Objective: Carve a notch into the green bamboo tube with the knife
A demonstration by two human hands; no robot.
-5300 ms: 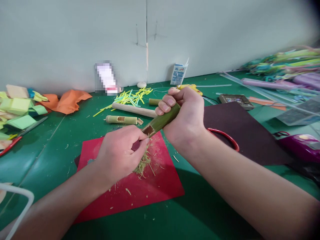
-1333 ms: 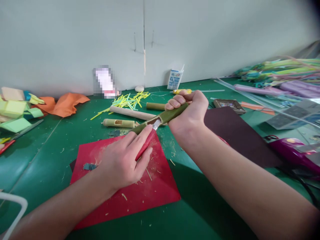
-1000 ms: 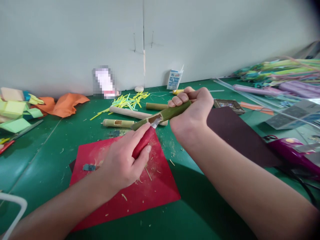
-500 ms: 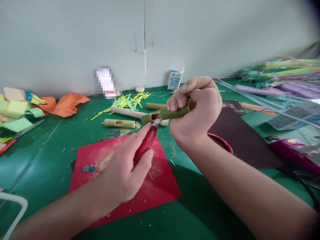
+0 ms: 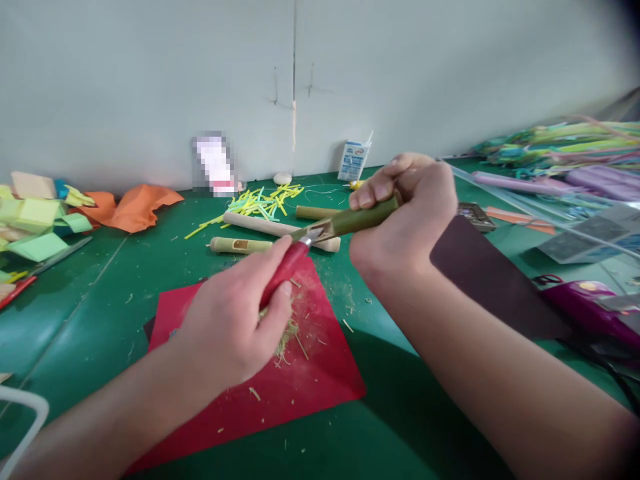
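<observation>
The bamboo tube is held up off the surface, slanting between our two hands, its right end the higher one in our view. Our right hand has its fingers wrapped firmly round that end. Our left hand grips a red-handled tool, its metal tip at the window cut in the tube's wall. We cannot tell whether the left fingers also touch the tube's lower end.

Below, a red sheet carries shavings; our left forearm crosses above its left part. Between its right edge and the dark sheet runs a strip of green surface, partly in shadow, with our right forearm spanning it. Past the red sheet's far edge we have tighter room: a pale rod, a short notched tube and another bamboo piece lie there. A bent white bar comes in at our lower left, near the left forearm.
</observation>
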